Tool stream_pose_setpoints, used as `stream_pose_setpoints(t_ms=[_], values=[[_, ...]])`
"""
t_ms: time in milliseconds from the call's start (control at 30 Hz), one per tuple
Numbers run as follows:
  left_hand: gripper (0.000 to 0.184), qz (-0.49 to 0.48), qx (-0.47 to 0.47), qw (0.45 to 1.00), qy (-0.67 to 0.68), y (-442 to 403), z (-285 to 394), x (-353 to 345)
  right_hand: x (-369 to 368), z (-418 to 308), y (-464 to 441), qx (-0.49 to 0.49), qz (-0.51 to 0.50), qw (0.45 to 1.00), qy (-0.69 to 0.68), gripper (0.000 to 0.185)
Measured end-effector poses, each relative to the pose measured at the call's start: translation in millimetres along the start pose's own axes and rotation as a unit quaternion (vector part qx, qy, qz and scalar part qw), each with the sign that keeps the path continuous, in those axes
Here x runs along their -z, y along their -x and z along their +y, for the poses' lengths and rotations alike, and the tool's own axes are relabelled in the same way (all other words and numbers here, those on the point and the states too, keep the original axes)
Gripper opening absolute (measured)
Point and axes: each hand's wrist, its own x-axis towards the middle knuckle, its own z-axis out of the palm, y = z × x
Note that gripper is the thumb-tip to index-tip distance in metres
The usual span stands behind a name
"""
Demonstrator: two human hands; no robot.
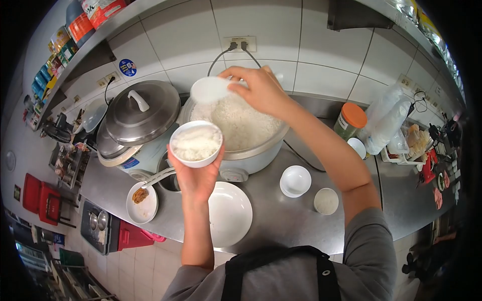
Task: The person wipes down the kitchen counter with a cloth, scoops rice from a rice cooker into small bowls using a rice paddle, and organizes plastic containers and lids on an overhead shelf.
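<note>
My left hand holds a small white bowl filled with white rice, in front of a large open rice cooker. Above the cooker, my right hand grips a translucent white scoop or paddle, its flat part hanging over the left side of the rice. The fingers are curled round it, and part of the grip is hidden. A large white plate lies on the counter beside my left forearm.
Left stands a lidded cooker, with a bowl of brown food before it. Stacked white bowls and a cup sit right on the steel counter. Farther right are an orange-lidded jar and plastic bags.
</note>
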Motion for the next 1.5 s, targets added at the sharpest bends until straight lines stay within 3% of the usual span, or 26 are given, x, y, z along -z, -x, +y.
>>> stream_pose_setpoints(t_ms=[133, 233, 333, 433, 633, 833, 933, 1067, 1167, 1267, 1367, 1500], values=[[0.059, 0.022, -0.075, 0.996, 0.032, 17.9, 11.4, 12.7, -59.4, 94.3, -11.0, -0.038, -0.106, 0.948, 0.297, 0.038], [0.063, 0.054, -0.08, 0.994, 0.054, 23.9, 18.1, 17.9, -89.4, 131.8, -7.6, -0.013, -0.136, 0.925, 0.356, 0.047], [0.068, -0.112, -0.012, 0.992, 0.053, 32.7, 24.4, 33.3, -94.1, 122.5, -5.9, 0.025, -0.244, 0.921, 0.304, 0.048], [0.081, -0.014, -0.036, 0.999, -0.028, 37.5, 26.6, 39.7, -92.5, 108.0, 6.6, 0.05, -0.293, 0.933, 0.203, 0.046], [0.08, 0.054, -0.086, 0.995, -0.024, 43.0, 20.3, 26.1, -73.2, 89.1, 30.8, 0.04, -0.35, 0.925, 0.145, 0.04], [0.074, 0.007, -0.113, 0.994, -0.005, 39.6, 11.4, 9.2, -57.7, 77.4, 36.4, -0.002, -0.405, 0.907, 0.111, 0.04], [0.074, 0.0, -0.107, 0.993, -0.046, 33.9, 6.9, 7.8, -50.7, 86.1, 38.2, -0.079, -0.384, 0.916, 0.079, 0.041], [0.071, -0.004, -0.084, 0.994, -0.071, 20.3, 1.2, 6.9, -37.8, 106.3, 32.1, -0.174, -0.276, 0.945, -0.027, 0.041], [0.069, 0.01, -0.056, 0.983, -0.173, 0.4, -6.1, 6.3, -8.8, 84.9, 18.1, -0.252, -0.185, 0.942, -0.118, 0.04], [0.071, 0.012, -0.034, 0.976, -0.216, -16.0, -21.5, -5.4, -3.7, 57.7, 19.9, -0.248, -0.082, 0.941, -0.216, 0.035], [0.074, 0.001, -0.033, 0.976, -0.217, -27.6, -38.3, -14.9, -24.9, 38.4, 44.9, -0.108, 0.081, 0.987, -0.091, 0.037], [0.076, 0.003, -0.026, 0.975, -0.22, -30.2, -49.5, -26.8, -17.3, -13.1, 79.8, -0.033, 0.085, 0.993, 0.074, 0.043]])
